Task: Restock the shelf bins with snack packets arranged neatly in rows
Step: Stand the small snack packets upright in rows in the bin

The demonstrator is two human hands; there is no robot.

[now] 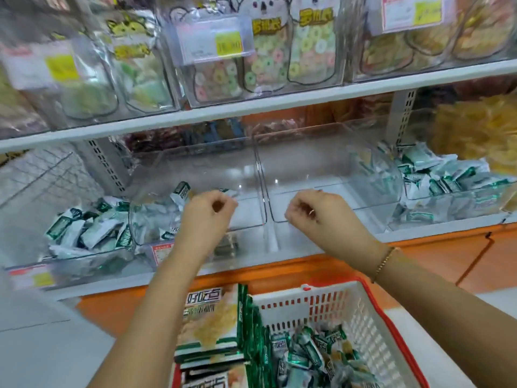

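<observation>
A white lattice basket with a red rim [361,315] stood near, below the arms, and held loose green-and-white snack packets [307,351] on its right. Flat green printed packs [208,317] stood on edge along its left.

Above it, on the lower white shelf [307,245], two clear plastic bins sat side by side. The left clear bin [195,169] had a few of the same packets [181,190] heaped at its left end. The right clear bin [321,163] showed a bare floor.

The left hand [208,211] hovered at the front of the left bin and the right hand [316,211] at the front of the right one. Each grip was narrow, fingers curled in. Whether either pinched a clear rim I cannot tell.

More packets filled a bin to the far left [84,233] and another to the far right [436,177]. A thin gold bracelet [384,261] circled the right wrist.

On the upper shelf board [251,107], clear bags of pastel ring sweets [265,65] stood behind a yellow price label [229,44]. The shelf base was orange [433,253] and the floor pale grey [42,345].
</observation>
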